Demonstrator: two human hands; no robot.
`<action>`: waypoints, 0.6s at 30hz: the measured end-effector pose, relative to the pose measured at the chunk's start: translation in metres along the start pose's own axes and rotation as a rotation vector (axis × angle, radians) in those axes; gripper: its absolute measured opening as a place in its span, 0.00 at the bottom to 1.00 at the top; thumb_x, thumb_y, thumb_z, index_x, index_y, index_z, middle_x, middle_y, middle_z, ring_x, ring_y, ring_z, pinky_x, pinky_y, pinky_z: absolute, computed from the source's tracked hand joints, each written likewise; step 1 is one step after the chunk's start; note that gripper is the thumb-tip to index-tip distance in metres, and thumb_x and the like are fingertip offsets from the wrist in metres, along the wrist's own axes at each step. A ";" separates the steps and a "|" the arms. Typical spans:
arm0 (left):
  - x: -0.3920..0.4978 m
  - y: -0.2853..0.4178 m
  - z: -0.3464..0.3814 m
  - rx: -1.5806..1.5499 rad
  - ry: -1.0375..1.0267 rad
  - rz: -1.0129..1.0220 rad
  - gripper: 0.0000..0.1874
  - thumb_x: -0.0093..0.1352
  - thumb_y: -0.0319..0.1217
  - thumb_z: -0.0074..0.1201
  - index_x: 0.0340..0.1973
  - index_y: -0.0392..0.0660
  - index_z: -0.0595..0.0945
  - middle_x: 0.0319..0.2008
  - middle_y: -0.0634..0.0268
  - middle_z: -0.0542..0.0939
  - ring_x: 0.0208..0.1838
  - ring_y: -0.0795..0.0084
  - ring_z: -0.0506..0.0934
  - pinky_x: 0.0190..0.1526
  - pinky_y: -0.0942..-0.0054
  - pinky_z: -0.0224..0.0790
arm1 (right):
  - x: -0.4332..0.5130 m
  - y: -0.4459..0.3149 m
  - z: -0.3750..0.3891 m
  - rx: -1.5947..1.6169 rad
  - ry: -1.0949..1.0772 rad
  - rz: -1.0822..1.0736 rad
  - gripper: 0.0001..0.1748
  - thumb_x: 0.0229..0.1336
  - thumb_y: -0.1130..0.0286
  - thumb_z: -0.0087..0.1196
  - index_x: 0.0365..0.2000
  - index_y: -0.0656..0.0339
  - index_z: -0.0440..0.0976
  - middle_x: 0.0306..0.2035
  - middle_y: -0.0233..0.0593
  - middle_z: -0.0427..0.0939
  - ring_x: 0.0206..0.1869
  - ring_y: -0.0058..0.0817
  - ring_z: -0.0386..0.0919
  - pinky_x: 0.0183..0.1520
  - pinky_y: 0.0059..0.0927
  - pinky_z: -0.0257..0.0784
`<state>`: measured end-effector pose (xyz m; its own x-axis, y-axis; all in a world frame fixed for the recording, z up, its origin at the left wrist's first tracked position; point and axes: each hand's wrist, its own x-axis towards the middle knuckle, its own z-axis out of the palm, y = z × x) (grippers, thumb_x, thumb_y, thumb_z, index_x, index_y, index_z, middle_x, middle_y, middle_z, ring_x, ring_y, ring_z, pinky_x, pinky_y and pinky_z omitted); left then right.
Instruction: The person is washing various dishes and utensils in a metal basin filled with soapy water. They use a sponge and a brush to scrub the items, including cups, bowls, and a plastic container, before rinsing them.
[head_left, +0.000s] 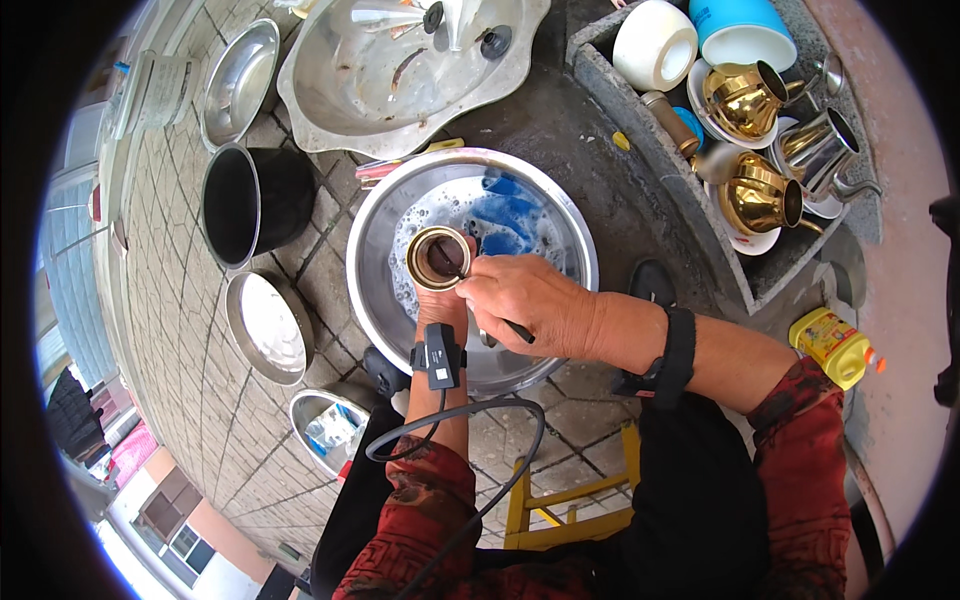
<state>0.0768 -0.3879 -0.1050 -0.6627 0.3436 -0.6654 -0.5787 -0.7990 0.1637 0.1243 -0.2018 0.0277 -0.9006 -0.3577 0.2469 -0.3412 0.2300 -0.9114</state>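
Note:
Over a wide metal basin (360, 247) of soapy water, my left hand (442, 304) holds a gold-coloured metal vessel (415, 276) with its round mouth facing up. My right hand (525, 300) grips a thin dark-handled tool (519, 331); its far end reaches into the vessel's mouth, and what its tip touches cannot be made out. Under the right hand a shiny metal piece shows in part. A blue cloth (506, 214) lies among the suds in the basin.
A large grey basin (315, 124) stands beyond, and a black pot (259, 202) and metal pans (270, 328) at left. At right, a stone trough (660, 161) holds gold pots (757, 191), bowls and a silver jug (817, 146). A yellow bottle (829, 345) is near my right arm.

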 end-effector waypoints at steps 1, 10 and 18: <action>0.001 0.002 0.001 -0.058 -0.066 -0.049 0.16 0.67 0.44 0.50 0.31 0.43 0.80 0.29 0.59 0.80 0.34 0.59 0.79 0.39 0.58 0.77 | -0.001 0.000 -0.001 0.032 -0.012 0.009 0.10 0.49 0.79 0.50 0.35 0.69 0.71 0.27 0.45 0.71 0.30 0.43 0.73 0.32 0.39 0.69; -0.008 0.005 0.014 0.178 -0.003 0.092 0.15 0.68 0.41 0.49 0.22 0.47 0.76 0.26 0.62 0.78 0.33 0.63 0.76 0.39 0.62 0.73 | 0.000 0.002 -0.018 0.168 -0.105 0.183 0.06 0.50 0.76 0.50 0.20 0.66 0.69 0.22 0.49 0.73 0.27 0.46 0.74 0.30 0.41 0.68; 0.007 0.037 -0.017 0.350 0.457 0.311 0.15 0.70 0.39 0.44 0.23 0.45 0.75 0.27 0.64 0.78 0.36 0.66 0.76 0.44 0.64 0.71 | -0.005 0.011 -0.035 0.105 0.049 0.251 0.09 0.54 0.75 0.47 0.31 0.69 0.75 0.28 0.48 0.77 0.31 0.42 0.76 0.35 0.36 0.70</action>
<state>0.0586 -0.4231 -0.1161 -0.6000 -0.1832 -0.7788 -0.5647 -0.5925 0.5744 0.1151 -0.1658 0.0283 -0.9663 -0.2565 0.0220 -0.0779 0.2101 -0.9746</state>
